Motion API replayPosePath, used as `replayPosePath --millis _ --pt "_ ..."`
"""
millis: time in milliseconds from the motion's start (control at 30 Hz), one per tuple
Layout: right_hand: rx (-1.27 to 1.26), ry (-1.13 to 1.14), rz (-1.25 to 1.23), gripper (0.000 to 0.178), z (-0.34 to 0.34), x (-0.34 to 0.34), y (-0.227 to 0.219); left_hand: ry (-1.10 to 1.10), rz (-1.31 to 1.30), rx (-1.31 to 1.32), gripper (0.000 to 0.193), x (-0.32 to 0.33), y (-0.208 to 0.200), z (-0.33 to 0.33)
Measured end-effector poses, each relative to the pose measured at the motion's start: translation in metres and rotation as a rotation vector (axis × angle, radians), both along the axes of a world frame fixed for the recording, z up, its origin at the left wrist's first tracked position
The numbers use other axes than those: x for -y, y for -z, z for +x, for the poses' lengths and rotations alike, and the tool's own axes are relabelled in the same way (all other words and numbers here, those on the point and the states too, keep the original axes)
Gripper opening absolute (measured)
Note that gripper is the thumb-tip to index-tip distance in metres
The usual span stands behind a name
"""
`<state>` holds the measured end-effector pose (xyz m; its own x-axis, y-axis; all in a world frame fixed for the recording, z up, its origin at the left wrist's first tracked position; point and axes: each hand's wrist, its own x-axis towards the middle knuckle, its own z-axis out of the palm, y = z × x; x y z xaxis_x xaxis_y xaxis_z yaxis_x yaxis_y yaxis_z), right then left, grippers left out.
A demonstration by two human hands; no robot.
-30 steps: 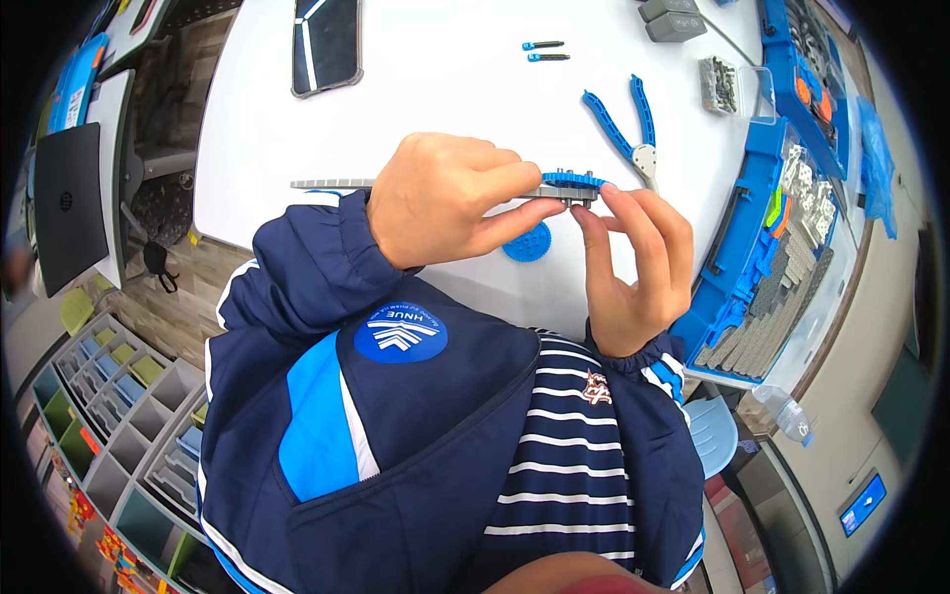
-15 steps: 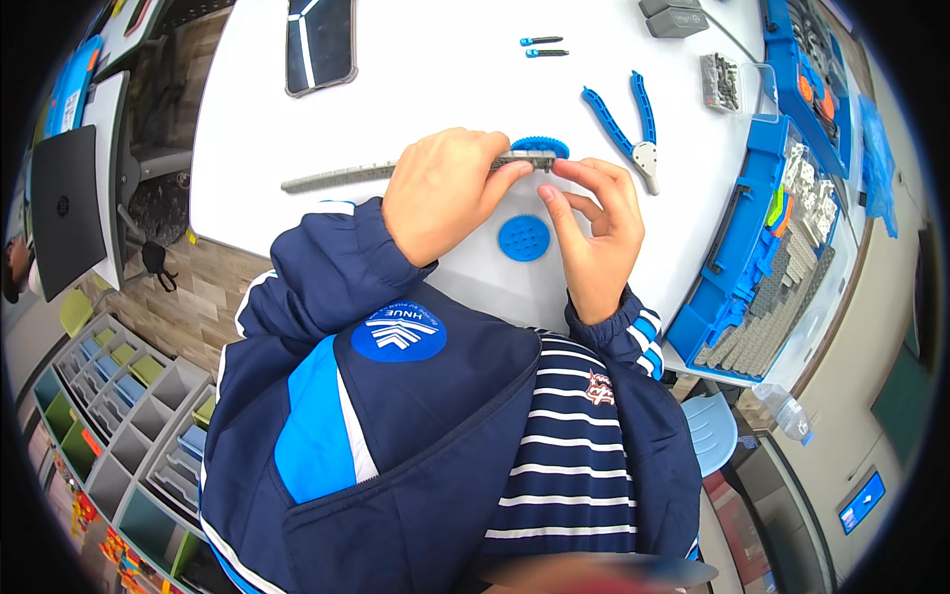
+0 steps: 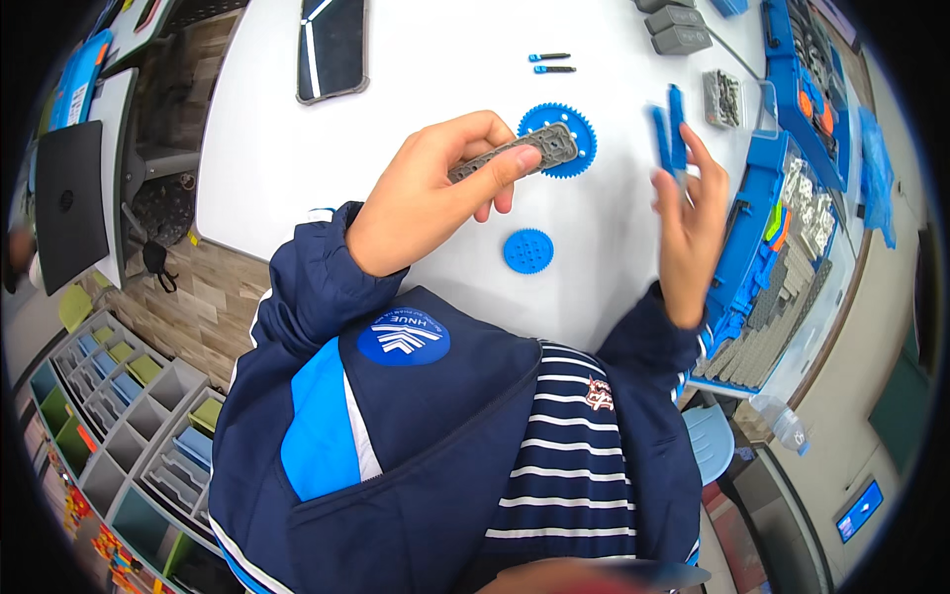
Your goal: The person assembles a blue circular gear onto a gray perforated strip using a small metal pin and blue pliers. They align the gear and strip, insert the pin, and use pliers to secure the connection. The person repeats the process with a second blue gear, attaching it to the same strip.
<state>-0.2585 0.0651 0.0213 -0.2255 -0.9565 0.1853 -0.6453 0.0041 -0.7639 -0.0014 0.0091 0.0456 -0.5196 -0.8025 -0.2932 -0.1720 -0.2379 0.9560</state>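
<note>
My left hand (image 3: pixel 430 193) is closed round a grey beam (image 3: pixel 552 147) with holes, its end tilted up to face me. Directly behind that end is a large blue gear (image 3: pixel 586 137); it looks joined to the beam, though the joint is hidden. My right hand (image 3: pixel 696 223) grips pliers with blue handles (image 3: pixel 678 124) by the head end, handles pointing away; they are smeared by motion. A smaller blue gear (image 3: pixel 528 251) lies flat on the white table between my hands and my body.
Two small black-and-blue pins (image 3: pixel 552 69) and a phone (image 3: pixel 333 49) lie at the far side. To the right are a box of small dark parts (image 3: pixel 723 97), grey blocks (image 3: pixel 680 32) and a blue bin (image 3: pixel 762 247) of grey, white and coloured pieces.
My right hand has left the beam's end, moved right and picked up the pliers from the table. My left hand has tilted the beam, so the large gear now shows its face.
</note>
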Motion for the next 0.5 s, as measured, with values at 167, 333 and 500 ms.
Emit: replayPosePath --millis 167,333,500 --pt "0.343 -0.155 -0.076 0.041 0.010 -0.034 -0.061 -0.119 -0.078 -0.066 0.020 0.000 -0.003 -0.003" --pt "0.030 -0.241 -0.134 0.041 0.013 -0.029 -0.066 -0.163 -0.283 0.005 0.021 -0.005 -0.011 -0.005" --pt "-0.277 -0.340 -0.269 0.036 0.008 -0.023 -0.076 -0.136 -0.391 0.084 0.019 -0.008 -0.019 -0.004"
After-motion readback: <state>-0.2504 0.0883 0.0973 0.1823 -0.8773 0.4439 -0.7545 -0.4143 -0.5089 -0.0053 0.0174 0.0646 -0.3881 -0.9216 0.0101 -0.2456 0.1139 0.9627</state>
